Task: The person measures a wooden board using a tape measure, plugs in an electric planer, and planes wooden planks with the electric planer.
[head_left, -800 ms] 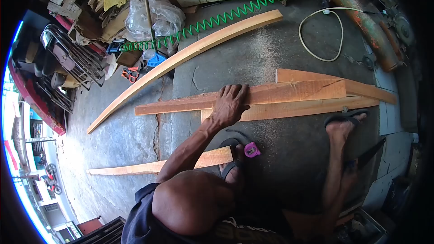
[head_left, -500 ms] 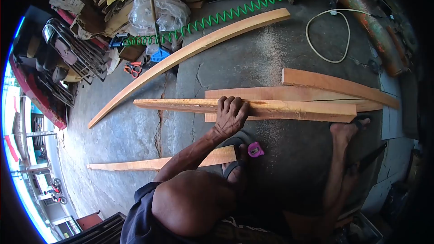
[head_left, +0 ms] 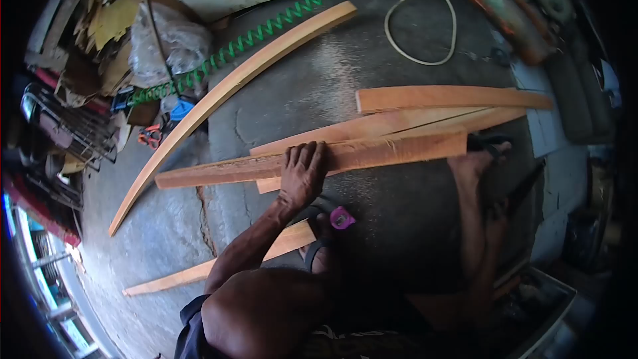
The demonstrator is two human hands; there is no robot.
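The head view shows the person's left hand holding a wooden board, its fingers hooked over the far edge near the middle and closed on the wood. The board's narrow end points left and its broad end reaches the right foot, which wears a dark sandal. Behind the held board, and partly covered by it, lie pale planks on the concrete floor. A short curved piece lies across their right end.

The right hand is in deep shadow beside the right leg, next to a dark blade; I cannot tell how its fingers are set.

A tapered piece of wood lies left of the left foot, its wide end by the sandal. A pink tape measure sits on the floor just beside that foot. Farther off, a long curved strip lies slantwise on the floor, with sawdust to its right. Beyond are a green coiled hose, a pale looped cable and a clear plastic bag.
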